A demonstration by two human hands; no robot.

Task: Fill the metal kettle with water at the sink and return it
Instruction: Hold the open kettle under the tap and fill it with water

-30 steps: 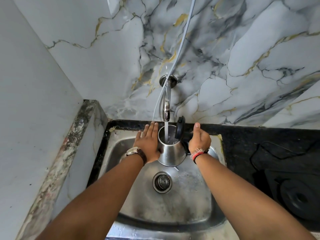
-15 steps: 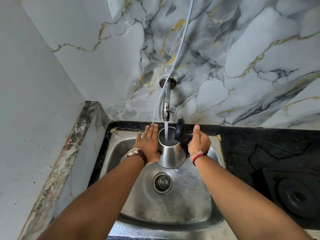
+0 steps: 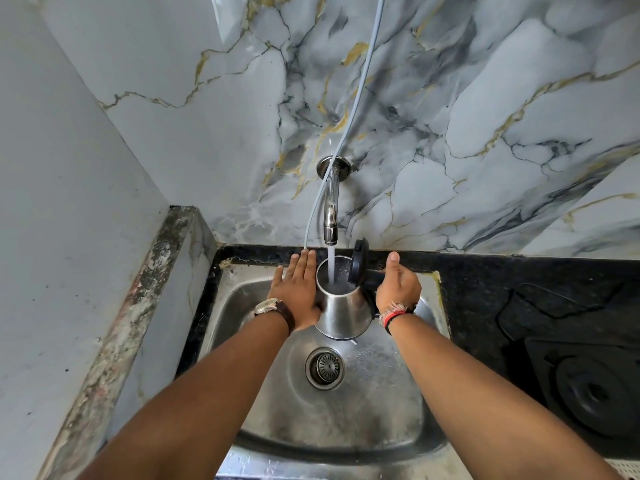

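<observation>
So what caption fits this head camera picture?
Two hands hold a metal kettle under a running tap.

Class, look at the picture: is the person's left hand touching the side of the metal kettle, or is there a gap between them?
Touching. The head view shows the left hand laid flat against the metal kettle, palm on its side wall, with no gap visible between them.

bare forearms, brown-strapped wristwatch (image 3: 268,305) on left wrist, red and white thread bands (image 3: 394,311) on right wrist

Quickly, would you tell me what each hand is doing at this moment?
Left hand: open, flat against the side of the metal kettle.
Right hand: closed around the kettle's black handle, thumb up.
</observation>
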